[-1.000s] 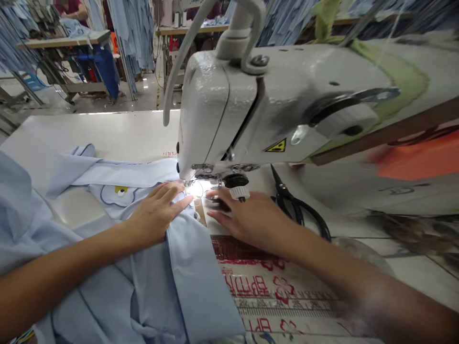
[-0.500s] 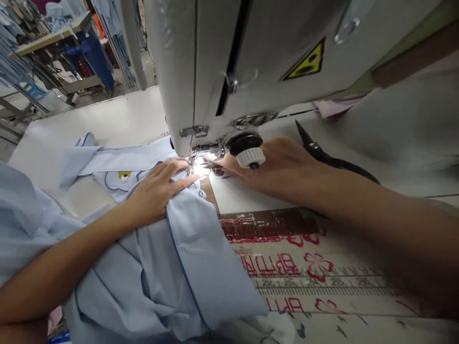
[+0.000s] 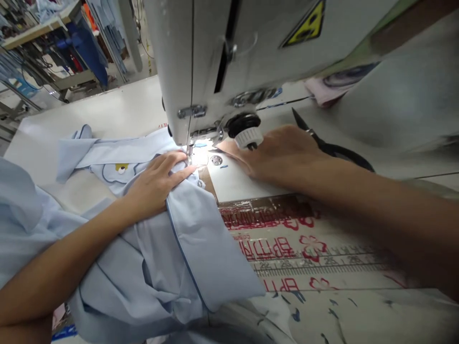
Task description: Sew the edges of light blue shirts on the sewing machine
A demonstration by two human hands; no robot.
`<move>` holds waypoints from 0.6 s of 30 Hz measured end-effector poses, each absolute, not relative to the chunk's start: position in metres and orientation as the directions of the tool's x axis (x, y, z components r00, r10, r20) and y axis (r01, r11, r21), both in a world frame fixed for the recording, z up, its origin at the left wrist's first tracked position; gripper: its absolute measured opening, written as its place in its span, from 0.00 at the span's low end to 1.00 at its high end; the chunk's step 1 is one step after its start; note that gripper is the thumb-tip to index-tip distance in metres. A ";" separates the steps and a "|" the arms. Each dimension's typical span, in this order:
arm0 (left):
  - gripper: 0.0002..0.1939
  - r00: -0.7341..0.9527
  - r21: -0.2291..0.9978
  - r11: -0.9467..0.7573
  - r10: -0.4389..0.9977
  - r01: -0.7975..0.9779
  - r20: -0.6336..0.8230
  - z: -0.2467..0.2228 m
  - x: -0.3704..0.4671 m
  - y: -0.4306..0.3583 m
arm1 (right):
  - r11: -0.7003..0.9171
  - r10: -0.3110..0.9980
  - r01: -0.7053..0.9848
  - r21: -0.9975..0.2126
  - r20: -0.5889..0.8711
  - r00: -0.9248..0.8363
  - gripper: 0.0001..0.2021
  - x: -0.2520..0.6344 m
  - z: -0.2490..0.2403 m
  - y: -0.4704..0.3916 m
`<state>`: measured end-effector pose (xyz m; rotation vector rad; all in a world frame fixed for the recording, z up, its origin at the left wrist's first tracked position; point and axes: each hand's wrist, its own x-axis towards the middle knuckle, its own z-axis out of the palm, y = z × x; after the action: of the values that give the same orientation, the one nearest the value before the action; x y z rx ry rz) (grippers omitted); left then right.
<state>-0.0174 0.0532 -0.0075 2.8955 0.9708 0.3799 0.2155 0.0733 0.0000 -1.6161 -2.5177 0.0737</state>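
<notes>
A light blue garment (image 3: pixel 211 248) with dark blue piping lies under the needle area of a sewing machine (image 3: pixel 208 57). My left hand (image 3: pixel 154 184) is closed on its cloth beside the presser foot (image 3: pixel 190 151), with a fold between thumb and forefinger. A bear-like patch (image 3: pixel 120 171) shows on the garment left of that hand. Right of the needle, partly behind the machine's white knob (image 3: pixel 248 137), my right hand (image 3: pixel 279 153) is closed on thread snips (image 3: pixel 219 149). Only their dark pointed tip shows; the rest is hidden in the fingers.
Large black scissors (image 3: pixel 333 148) lie behind my right forearm, near pink cloth (image 3: pixel 324 91). A ruler strip (image 3: pixel 311 265) and red-printed tape run along the table's front. Blue thread scraps (image 3: pixel 296 314) lie nearby. Another worktable (image 3: pixel 39 28) stands at the back left.
The snips' tip has drawn back from the needle to the right, baring the round metal disc on the machine bed. My left hand keeps its place on the garment. The view has shifted slightly.
</notes>
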 end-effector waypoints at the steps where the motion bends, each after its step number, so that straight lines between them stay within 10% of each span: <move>1: 0.18 0.768 0.132 -0.801 0.598 0.584 0.230 -0.008 -0.017 0.052 | 0.456 0.889 0.890 -0.031 0.054 -0.454 0.12 0.217 0.003 0.073; 5: 0.15 0.765 0.100 -0.821 0.561 0.561 0.315 -0.010 -0.017 0.051 | 0.583 0.808 0.796 0.162 -0.010 -0.590 0.14 0.215 0.011 0.072; 18: 0.15 0.763 0.114 -0.824 0.558 0.554 0.325 -0.009 -0.019 0.051 | 0.641 0.766 0.762 0.089 -0.005 -0.643 0.12 0.210 0.015 0.067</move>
<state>-0.0191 0.0513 -0.0092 2.9398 0.9275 0.5479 0.2100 0.0672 0.0149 -1.3434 -2.8842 -0.1251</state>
